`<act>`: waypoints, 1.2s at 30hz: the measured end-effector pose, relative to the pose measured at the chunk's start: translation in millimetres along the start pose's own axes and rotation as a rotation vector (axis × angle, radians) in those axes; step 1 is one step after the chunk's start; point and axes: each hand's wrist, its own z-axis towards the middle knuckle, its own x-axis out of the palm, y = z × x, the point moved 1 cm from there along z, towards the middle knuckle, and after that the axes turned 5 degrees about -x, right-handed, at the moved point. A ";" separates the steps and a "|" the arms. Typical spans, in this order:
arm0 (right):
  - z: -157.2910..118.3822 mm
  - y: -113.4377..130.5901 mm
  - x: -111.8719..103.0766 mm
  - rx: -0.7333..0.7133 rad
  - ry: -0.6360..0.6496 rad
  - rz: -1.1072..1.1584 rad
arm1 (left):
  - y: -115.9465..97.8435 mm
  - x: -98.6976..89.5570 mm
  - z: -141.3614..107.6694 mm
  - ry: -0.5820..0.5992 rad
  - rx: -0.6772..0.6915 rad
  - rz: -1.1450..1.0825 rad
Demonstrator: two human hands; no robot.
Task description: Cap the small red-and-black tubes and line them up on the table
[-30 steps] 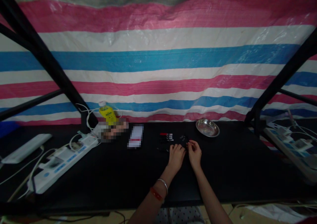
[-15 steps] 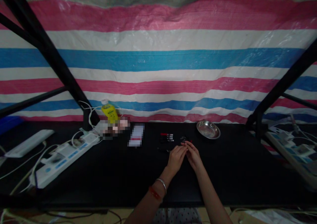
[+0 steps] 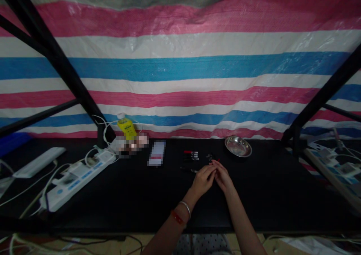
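My left hand (image 3: 203, 179) and my right hand (image 3: 222, 175) meet fingertip to fingertip low over the black table. Both have their fingers pinched together; whatever lies between them is hidden or too small to name. Just beyond the fingertips are small dark and red pieces (image 3: 209, 156). Left of those, several short red and black parts with shiny metal ends (image 3: 191, 156) lie side by side in a neat stack of rows. A thin dark piece with a silvery tip (image 3: 188, 169) rests beside my left knuckles.
A round steel dish (image 3: 238, 147) stands at the back right. To the left are a blurred phone-like slab (image 3: 156, 153), a yellow bottle (image 3: 126, 127) and a white power strip (image 3: 76, 181) with cables. Black frame legs (image 3: 299, 135) flank the striped sheet (image 3: 180, 67).
The view has shifted slightly. My hands stay together at nearly the same place, with the fingers a little repositioned. The parts on the table have not visibly moved.
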 end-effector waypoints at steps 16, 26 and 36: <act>1.9 -2.5 0.9 -0.088 -0.007 -0.064 | 3.4 -0.6 -1.5 0.109 -0.004 0.002; -16.8 5.0 4.3 -0.002 0.115 -0.089 | 0.1 -14.9 -12.1 0.194 0.052 0.192; -32.2 4.7 5.6 0.029 0.161 -0.079 | -4.7 -25.6 -17.3 0.049 -0.097 0.254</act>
